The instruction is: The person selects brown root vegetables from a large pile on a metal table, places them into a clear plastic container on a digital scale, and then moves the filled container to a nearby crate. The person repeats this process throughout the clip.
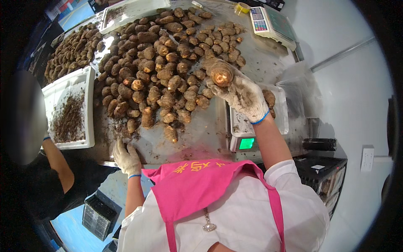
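Observation:
My right hand [244,94], in a soiled white knit glove with a blue cuff, holds a large brown taro corm [222,74] whose pale cut end faces me. It hangs above the table near the right side of a wide heap of taro corms [157,67]. Below my right wrist stands a digital scale [236,143] with a lit green display. Its white tray [237,123] carries more corms [269,99], partly hidden by my hand and forearm. My left hand [126,157], gloved alike, rests at the table's front edge, fingers apart and holding nothing.
A white foam tray [89,110] with loose soil stands at left, beside a co-worker's arm [58,163]. Another foam tray [135,14] lies at the back. A second scale [274,25] and yellow tape roll [242,8] sit far right. Black crates [321,173] stand at lower right.

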Motion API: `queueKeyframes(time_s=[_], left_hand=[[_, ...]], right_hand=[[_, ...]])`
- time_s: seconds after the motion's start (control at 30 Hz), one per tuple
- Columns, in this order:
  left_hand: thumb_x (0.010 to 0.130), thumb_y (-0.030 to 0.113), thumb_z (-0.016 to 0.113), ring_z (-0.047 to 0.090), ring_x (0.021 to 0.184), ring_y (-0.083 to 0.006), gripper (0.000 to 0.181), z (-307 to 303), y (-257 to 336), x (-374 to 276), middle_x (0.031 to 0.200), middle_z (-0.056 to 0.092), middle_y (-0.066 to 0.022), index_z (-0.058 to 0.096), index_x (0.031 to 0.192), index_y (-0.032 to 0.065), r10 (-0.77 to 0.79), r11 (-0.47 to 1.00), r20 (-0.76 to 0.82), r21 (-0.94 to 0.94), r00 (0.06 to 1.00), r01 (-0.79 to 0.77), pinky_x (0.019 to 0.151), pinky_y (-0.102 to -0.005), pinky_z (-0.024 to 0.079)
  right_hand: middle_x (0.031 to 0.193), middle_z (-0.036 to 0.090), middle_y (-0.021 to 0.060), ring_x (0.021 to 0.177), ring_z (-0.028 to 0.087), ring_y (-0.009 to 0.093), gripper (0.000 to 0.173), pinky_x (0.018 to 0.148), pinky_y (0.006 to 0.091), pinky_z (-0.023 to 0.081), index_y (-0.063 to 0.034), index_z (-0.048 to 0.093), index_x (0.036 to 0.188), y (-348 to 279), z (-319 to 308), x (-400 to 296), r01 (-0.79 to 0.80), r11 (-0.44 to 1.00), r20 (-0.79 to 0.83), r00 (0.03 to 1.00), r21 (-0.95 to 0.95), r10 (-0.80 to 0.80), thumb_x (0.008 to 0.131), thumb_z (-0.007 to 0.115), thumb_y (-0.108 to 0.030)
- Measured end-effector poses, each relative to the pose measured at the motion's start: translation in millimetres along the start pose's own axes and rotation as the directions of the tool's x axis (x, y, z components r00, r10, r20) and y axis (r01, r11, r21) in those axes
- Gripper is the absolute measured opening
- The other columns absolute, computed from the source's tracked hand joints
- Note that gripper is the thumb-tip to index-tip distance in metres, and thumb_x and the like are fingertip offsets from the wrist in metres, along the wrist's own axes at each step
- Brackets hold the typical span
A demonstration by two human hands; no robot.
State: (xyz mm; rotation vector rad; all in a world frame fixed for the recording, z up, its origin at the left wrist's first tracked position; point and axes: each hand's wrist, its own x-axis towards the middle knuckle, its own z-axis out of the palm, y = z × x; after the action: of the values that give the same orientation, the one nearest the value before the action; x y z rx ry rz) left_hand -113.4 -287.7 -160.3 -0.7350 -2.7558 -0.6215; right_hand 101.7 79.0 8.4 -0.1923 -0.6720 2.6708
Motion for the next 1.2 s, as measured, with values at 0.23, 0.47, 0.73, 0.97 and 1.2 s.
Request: queueKeyframes(time_s=[0.23, 0.47, 0.73, 0.97, 1.2], left_hand=[[0.085, 0.022, 0.061, 0.050, 0.122, -0.0368, 0.051, 3.6, -5.3, 0.2, 0.128, 0.057, -0.0204, 0.054, 0.131, 0.0038, -0.002, 1.000, 0.002, 0.005, 1.000, 0.002, 0.107, -0.0461, 0.037], [0.084, 0.021, 0.060, 0.050, 0.122, -0.0372, 0.050, 7.6, -8.6, -0.1, 0.128, 0.057, -0.0205, 0.054, 0.131, 0.0041, 0.007, 1.000, -0.011, 0.008, 1.000, -0.007, 0.107, -0.0466, 0.036], [0.085, 0.023, 0.060, 0.049, 0.124, -0.0372, 0.049, 3.1, -2.7, -0.2, 0.128, 0.057, -0.0210, 0.056, 0.129, 0.0033, -0.057, 0.998, 0.016, -0.012, 0.998, 0.057, 0.109, -0.0470, 0.034], [0.085, 0.020, 0.059, 0.049, 0.124, -0.0363, 0.043, -2.0, 1.9, 0.6, 0.128, 0.058, -0.0192, 0.056, 0.124, 0.0014, -0.041, 0.999, -0.006, -0.010, 0.999, 0.041, 0.107, -0.0471, 0.037], [0.084, 0.020, 0.060, 0.049, 0.126, -0.0356, 0.043, -0.4, 1.8, 2.1, 0.129, 0.057, -0.0175, 0.056, 0.124, 0.0023, -0.057, 0.998, -0.002, 0.017, 0.998, 0.057, 0.108, -0.0468, 0.036]], right_hand=[[0.140, 0.050, 0.0167, 0.126, 0.053, 0.029, 0.072, 0.106, 0.0429, 0.045, 0.0015, 0.037, 0.145, -5.5, -7.6, -25.2, 0.067, 0.810, -0.143, 0.973, -0.583, -0.183, 0.078, 0.065, -0.006], [0.138, 0.053, 0.0110, 0.128, 0.049, 0.020, 0.068, 0.107, 0.0327, 0.039, 0.0001, 0.046, 0.141, -2.7, -27.7, -34.2, 0.117, 0.383, -0.038, 0.927, -0.916, -0.373, 0.076, 0.065, -0.006], [0.136, 0.055, 0.0120, 0.125, 0.053, 0.021, 0.069, 0.106, 0.0318, 0.040, 0.0019, 0.046, 0.141, -1.6, 4.9, -5.4, 0.104, 0.521, -0.083, 0.943, -0.848, -0.323, 0.073, 0.061, 0.000], [0.129, 0.060, 0.0098, 0.109, 0.062, 0.019, 0.074, 0.084, 0.0286, 0.053, -0.0019, 0.047, 0.140, 6.8, 26.7, 12.7, 0.120, 0.741, -0.087, 0.968, -0.661, -0.235, 0.068, 0.062, 0.005], [0.129, 0.060, 0.0102, 0.113, 0.060, 0.020, 0.074, 0.088, 0.0279, 0.051, -0.0013, 0.047, 0.140, 6.7, 13.5, 13.8, 0.016, 0.731, -0.188, 0.962, -0.683, -0.197, 0.068, 0.062, 0.006]])
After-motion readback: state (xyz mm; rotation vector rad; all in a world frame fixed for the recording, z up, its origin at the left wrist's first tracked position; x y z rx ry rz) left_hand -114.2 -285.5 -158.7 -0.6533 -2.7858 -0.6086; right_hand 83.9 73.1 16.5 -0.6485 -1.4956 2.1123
